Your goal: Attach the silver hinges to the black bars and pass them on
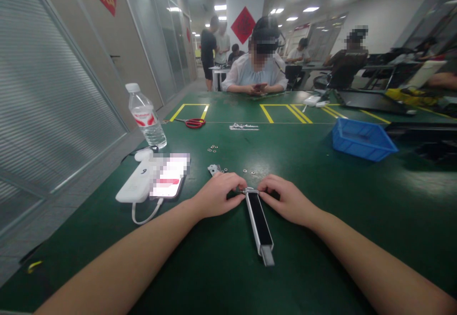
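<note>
A long narrow white bar (252, 223) with a black strip along its top lies on the green table, a grey metal tongue (267, 255) sticking out of its near end. At the far end of the bar, my left hand (218, 194) pinches its thumb and fingers beside a small shiny metal piece; what exactly they grip is too small to tell. From the other side, my right hand (287, 197) has curled fingers and its fingertips against that same far end. Just beyond my left hand sits a small metal bracket (214, 169), with small rings (244, 171) scattered nearby.
At left are a white power bank (134, 182) cabled to a phone (174, 177), and a water bottle (147, 120). Farther off lie red-handled scissors (195, 123), a white strip pile (243, 127) and a blue bin (362, 141). A person (262, 65) sits opposite.
</note>
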A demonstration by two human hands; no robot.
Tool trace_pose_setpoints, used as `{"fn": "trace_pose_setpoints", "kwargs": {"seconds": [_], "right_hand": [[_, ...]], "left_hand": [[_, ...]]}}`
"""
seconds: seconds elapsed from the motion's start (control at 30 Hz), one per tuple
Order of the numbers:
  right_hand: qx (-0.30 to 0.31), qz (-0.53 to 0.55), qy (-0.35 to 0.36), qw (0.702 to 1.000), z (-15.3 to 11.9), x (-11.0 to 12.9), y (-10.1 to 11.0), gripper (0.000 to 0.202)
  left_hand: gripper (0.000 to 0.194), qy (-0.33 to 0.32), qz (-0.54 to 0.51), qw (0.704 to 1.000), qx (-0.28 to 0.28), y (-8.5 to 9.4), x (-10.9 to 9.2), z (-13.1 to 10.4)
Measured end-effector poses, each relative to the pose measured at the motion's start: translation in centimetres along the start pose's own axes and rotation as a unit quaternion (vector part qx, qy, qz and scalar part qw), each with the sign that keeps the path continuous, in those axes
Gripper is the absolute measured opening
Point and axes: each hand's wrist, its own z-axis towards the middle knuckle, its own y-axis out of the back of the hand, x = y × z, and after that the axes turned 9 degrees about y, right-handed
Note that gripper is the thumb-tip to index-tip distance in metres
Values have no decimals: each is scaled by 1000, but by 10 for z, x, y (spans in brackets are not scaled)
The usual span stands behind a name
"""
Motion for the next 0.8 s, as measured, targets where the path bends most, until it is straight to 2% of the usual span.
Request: {"fn": "trace_pose_setpoints", "kwargs": {"seconds": [0.8], "right_hand": [[0, -4, -2, 1000, 0, -1, 0, 12]], "left_hand": [[10, 0, 18, 1000, -4, -2, 1, 1]]}}
